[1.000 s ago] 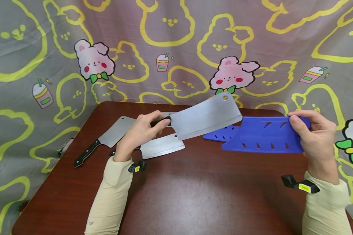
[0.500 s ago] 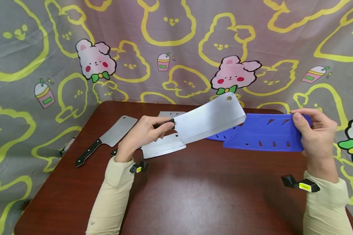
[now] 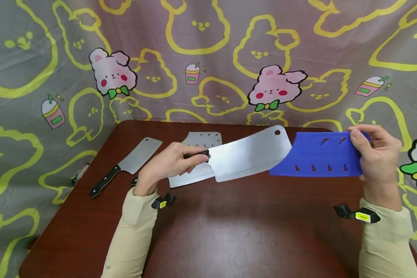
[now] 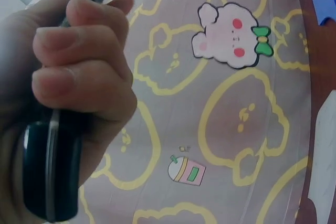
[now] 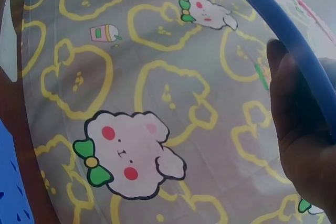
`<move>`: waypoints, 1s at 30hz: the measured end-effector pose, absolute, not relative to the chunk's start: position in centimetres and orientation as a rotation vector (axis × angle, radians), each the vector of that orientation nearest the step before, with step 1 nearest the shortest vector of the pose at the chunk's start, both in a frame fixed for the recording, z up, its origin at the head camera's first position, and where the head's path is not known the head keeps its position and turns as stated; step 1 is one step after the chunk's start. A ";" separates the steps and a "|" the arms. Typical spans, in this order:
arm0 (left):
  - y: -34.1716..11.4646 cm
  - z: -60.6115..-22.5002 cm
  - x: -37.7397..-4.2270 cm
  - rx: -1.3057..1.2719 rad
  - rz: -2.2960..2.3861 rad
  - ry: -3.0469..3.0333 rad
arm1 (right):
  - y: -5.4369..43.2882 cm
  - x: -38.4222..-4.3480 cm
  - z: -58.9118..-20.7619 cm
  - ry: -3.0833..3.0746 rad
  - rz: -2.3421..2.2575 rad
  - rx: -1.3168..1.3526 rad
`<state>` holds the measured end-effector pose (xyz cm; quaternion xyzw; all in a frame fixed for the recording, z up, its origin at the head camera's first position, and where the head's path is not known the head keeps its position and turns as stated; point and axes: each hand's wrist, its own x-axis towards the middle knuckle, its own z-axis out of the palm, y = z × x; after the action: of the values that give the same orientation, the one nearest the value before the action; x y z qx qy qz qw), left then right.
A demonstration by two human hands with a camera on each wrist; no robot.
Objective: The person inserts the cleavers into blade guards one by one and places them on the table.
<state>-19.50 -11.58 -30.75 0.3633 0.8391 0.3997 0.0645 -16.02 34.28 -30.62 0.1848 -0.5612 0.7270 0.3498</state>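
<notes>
My left hand (image 3: 173, 160) grips a cleaver (image 3: 250, 152) by its black handle, fingers wrapped round it in the left wrist view. The broad steel blade points right, its holed tip raised a little. In my right hand (image 3: 380, 152) is a blue blade guard (image 3: 326, 154) with slots, pinched at its far right end between thumb and fingers. The cleaver's front end overlaps the left edge of this guard in the head view, with the blade in front. Both are held up over the table.
Left on the brown table (image 3: 229, 231) lies another cleaver (image 3: 140, 154). A further cleaver (image 3: 191, 179) lies partly hidden under my left hand, with a white slotted guard (image 3: 208, 138) behind it. A second blue guard (image 5: 13, 187) shows in the right wrist view. Patterned cloth (image 3: 222, 38) surrounds the table.
The cleaver has moved slightly right, and its tip has dropped from above the blue guard to its left edge. My right hand has shifted slightly right and up with the guard.
</notes>
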 end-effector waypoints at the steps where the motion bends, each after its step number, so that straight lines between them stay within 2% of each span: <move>1: -11.6 -30.7 -19.4 1.093 1.179 2.531 | 34.3 -16.0 -30.6 -1.470 1.888 0.470; 13: -13.0 -29.6 -17.9 1.105 0.951 2.542 | 33.0 -16.2 -31.4 -1.642 1.926 0.646; 21: -13.0 -29.6 -18.0 1.098 0.972 2.619 | 32.0 -16.3 -32.0 -1.551 2.018 0.580; 30: -11.5 -29.8 -18.0 1.176 0.913 2.706 | 30.6 -16.8 -32.4 -1.723 2.003 0.559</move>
<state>-17.98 -11.45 -29.80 0.3806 0.8759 0.2955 0.0267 -16.79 30.62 -32.43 0.2021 -0.6226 0.7236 0.2188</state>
